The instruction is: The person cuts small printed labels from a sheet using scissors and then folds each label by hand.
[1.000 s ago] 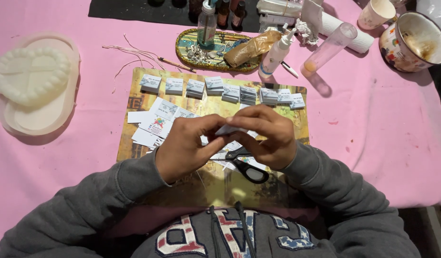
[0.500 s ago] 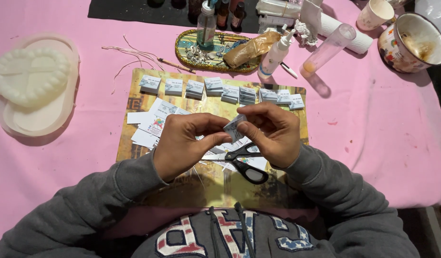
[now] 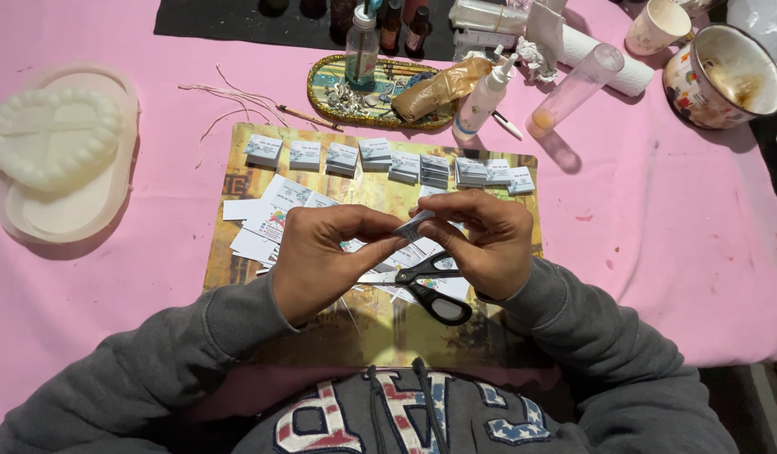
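Folded paper slip [image 3: 412, 227] sits pinched between both hands above the yellow mat [image 3: 237, 151]; the left hand [image 3: 321, 262] grips its near end with thumb and forefinger while the right hand [image 3: 481, 242] clamps the far end, keeping it taut. Black scissors [image 3: 435, 290] lie just beneath, near the row of finished packets [image 3: 388, 160]

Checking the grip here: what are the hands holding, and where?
Both hands, left hand and right hand, pinch a small folded grey-white paper piece by its opposite ends.
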